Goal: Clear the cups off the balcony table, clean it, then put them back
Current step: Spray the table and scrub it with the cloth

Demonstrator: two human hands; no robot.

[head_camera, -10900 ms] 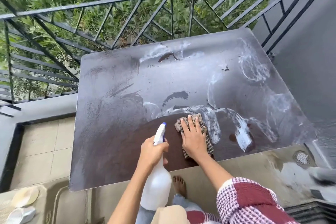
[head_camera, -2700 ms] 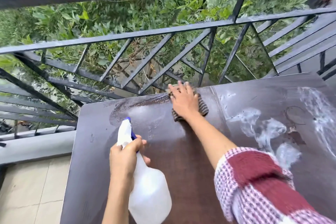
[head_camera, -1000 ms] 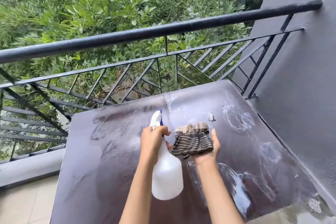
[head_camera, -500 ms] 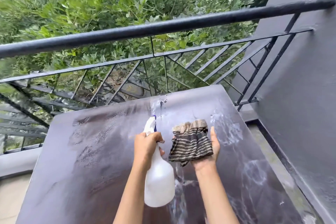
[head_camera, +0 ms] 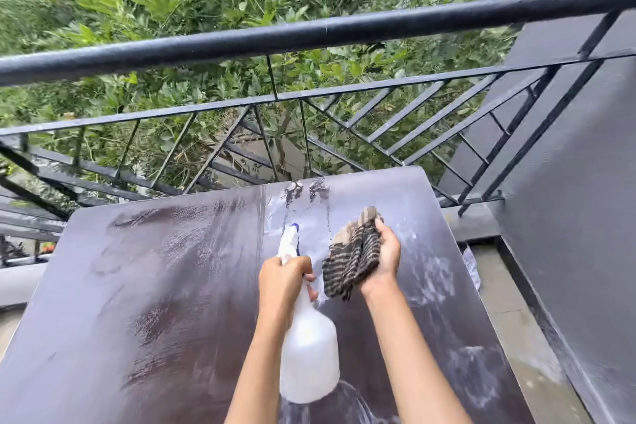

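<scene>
The dark brown balcony table [head_camera: 155, 286] fills the lower view, wet and streaked, with white foamy smears along its right side. No cups are in sight. My left hand [head_camera: 284, 280] grips the neck of a white spray bottle [head_camera: 308, 354] held above the table, its nozzle pointing away from me. My right hand [head_camera: 383, 258] is raised just right of the nozzle and clutches a bunched brown striped cloth [head_camera: 354, 251], lifted off the tabletop.
A black metal railing [head_camera: 309, 34] runs right behind the table's far edge, with green foliage beyond. A grey wall [head_camera: 578, 217] stands close on the right, above a narrow strip of concrete floor [head_camera: 506, 303].
Over the last second my right hand closed around the cloth, which lay flat on the open palm before. Earlier the cloth was wiping the tabletop. The view has drifted slightly.
</scene>
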